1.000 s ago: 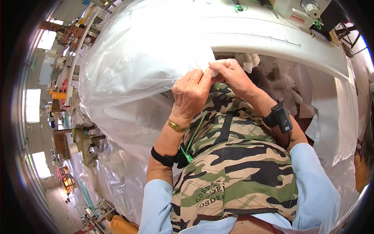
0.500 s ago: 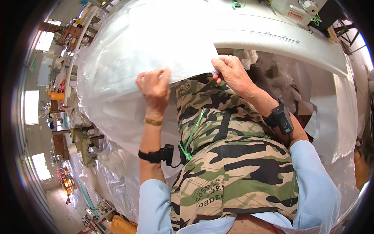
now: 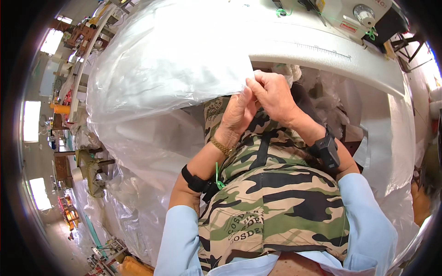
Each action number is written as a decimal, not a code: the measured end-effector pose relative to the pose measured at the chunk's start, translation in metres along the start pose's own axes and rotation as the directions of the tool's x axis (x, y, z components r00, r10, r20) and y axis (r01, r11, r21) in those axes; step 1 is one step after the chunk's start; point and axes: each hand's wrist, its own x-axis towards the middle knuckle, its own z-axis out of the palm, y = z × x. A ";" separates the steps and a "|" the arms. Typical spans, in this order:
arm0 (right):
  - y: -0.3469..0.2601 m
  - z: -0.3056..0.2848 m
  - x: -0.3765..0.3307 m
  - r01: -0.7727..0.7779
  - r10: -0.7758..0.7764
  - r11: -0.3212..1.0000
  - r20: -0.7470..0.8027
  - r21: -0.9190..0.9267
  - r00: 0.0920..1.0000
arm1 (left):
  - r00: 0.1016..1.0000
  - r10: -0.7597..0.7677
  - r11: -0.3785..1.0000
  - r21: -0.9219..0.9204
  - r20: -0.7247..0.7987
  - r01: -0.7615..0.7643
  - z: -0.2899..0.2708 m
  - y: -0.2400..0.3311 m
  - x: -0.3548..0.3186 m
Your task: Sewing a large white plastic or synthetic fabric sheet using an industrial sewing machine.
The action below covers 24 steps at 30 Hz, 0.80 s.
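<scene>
Left hand (image 3: 239, 112) and right hand (image 3: 272, 94) together pinch the plastic sheet (image 3: 170, 64) edge.

plastic sheet (image 3: 165, 69) crowding left, table edge (image 3: 322, 55) blocking ahead, lap open

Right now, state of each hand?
Left hand: closed, pinching the edge of the large clear plastic sheet.
Right hand: closed, pinching the same edge beside the left.

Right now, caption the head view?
Both hands, left and right, pinch a clear plastic sheet's edge beside a sewing table.
</scene>
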 end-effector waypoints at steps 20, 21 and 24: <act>-0.009 -0.018 0.021 0.546 -0.340 0.683 0.450 -0.485 0.826 | 0.805 -0.036 0.986 -0.154 -0.592 -0.069 -0.009 0.013 0.010; -0.011 -0.024 0.021 0.256 -0.125 0.896 0.347 -0.363 0.929 | 0.804 -0.037 0.984 -0.160 -0.593 -0.072 -0.010 0.013 0.008; 0.025 -0.013 0.036 -0.030 0.040 0.999 0.315 -0.038 0.948 | 0.864 -0.060 0.987 -0.162 -0.500 -0.025 -0.014 0.013 0.000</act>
